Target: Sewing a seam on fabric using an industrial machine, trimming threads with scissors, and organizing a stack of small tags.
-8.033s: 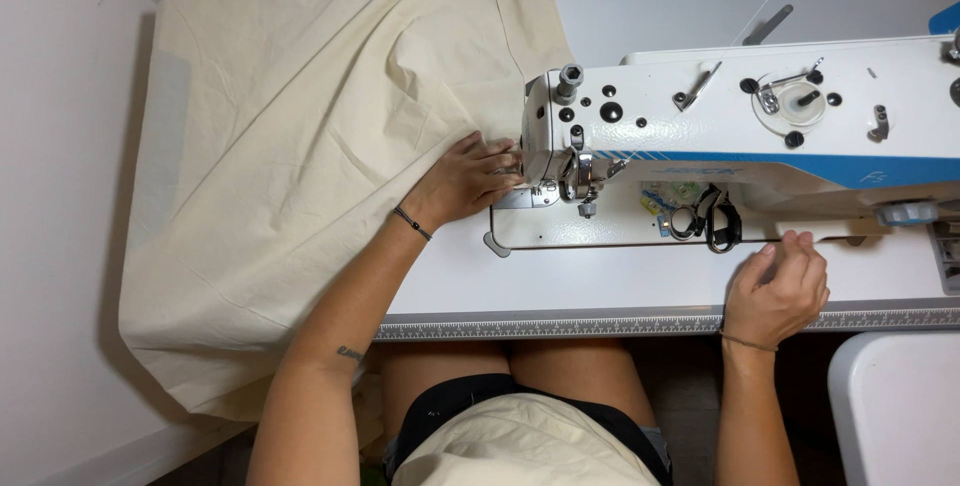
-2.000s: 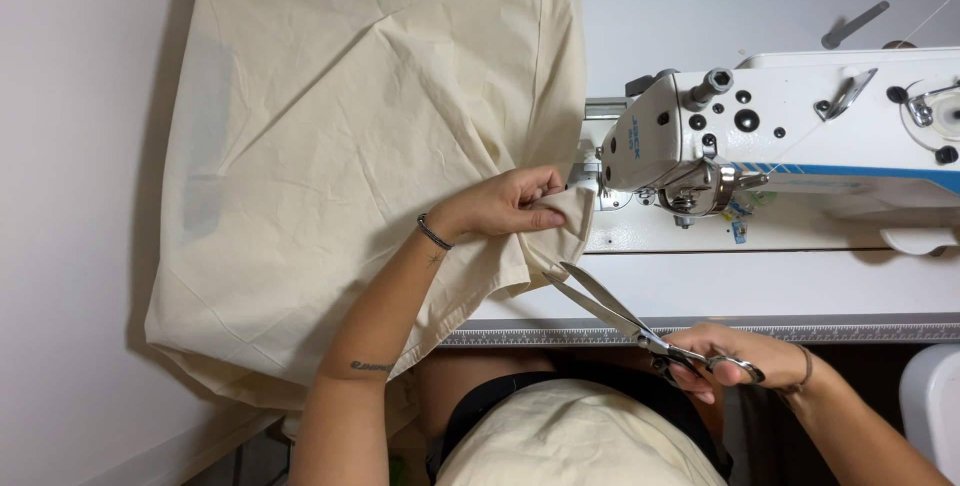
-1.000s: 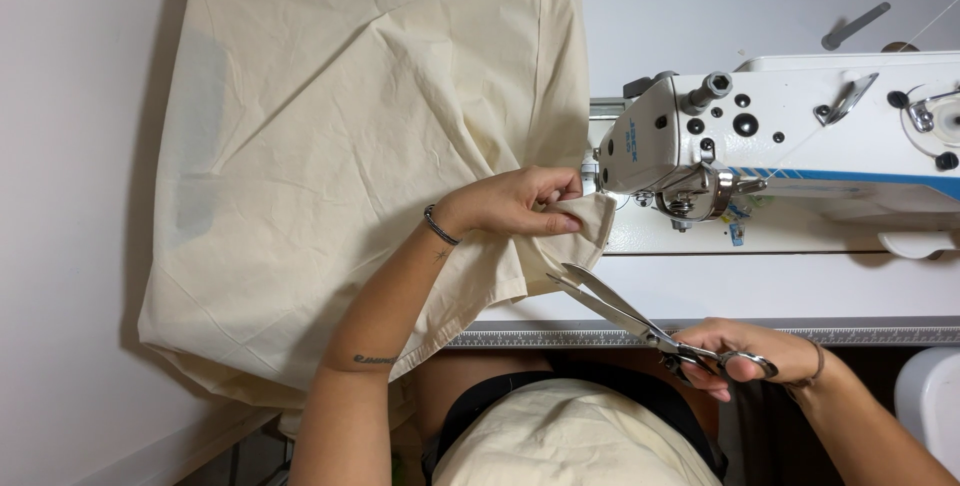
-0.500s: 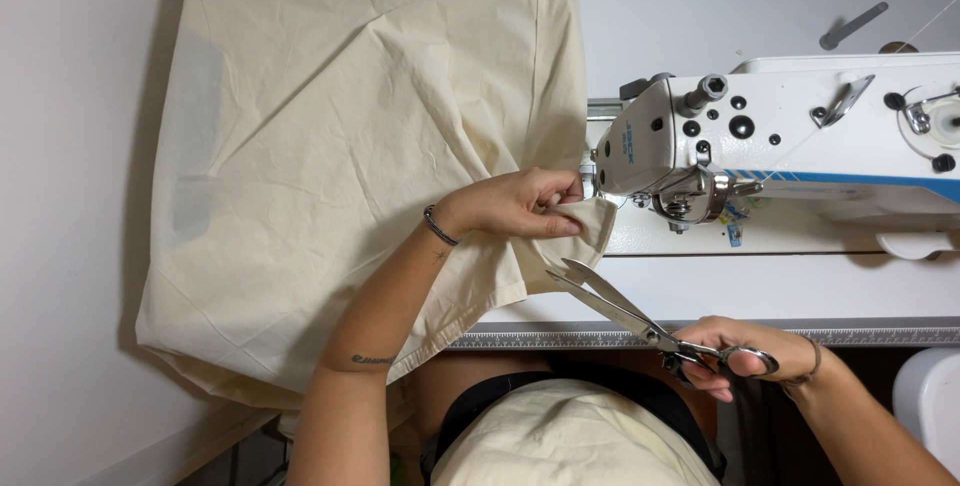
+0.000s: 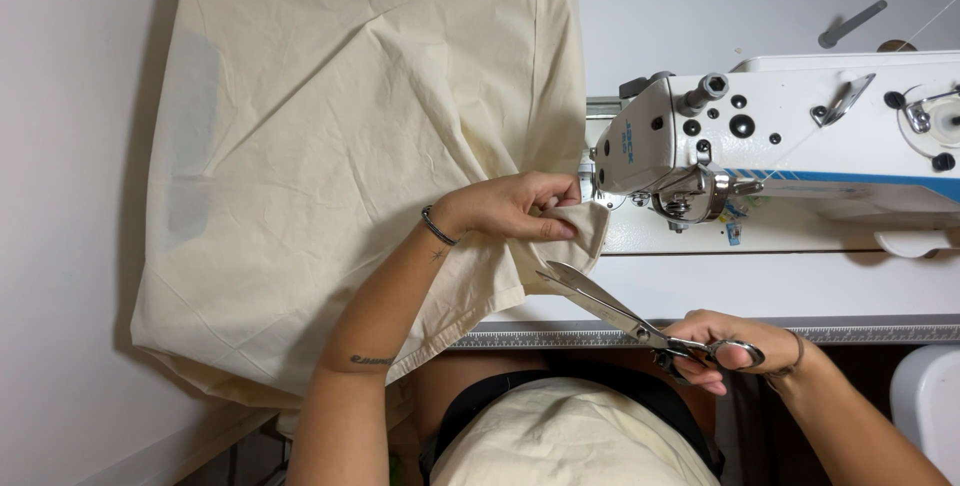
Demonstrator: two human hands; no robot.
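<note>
Pinching a folded corner of the cream fabric (image 5: 340,146) with the left hand (image 5: 510,208), fingers pressed together on the cloth just beside the needle area of the white sewing machine (image 5: 780,136). Left wrist with a dark bracelet (image 5: 437,226), forearm coming up across the cloth from below. Gripping the handles of the metal scissors (image 5: 640,321) with the right hand (image 5: 735,346), fingers curled through the loops; blades slightly apart, tips just under the pinched corner, whether touching it cannot tell. A blue stripe (image 5: 850,184) along the machine body, a small coloured label (image 5: 732,221) below the head, too small to tell more. Fabric spread wide over the left part of the white table (image 5: 700,6), one edge hanging over the front. A grey flat tool (image 5: 850,24) far behind the machine.
</note>
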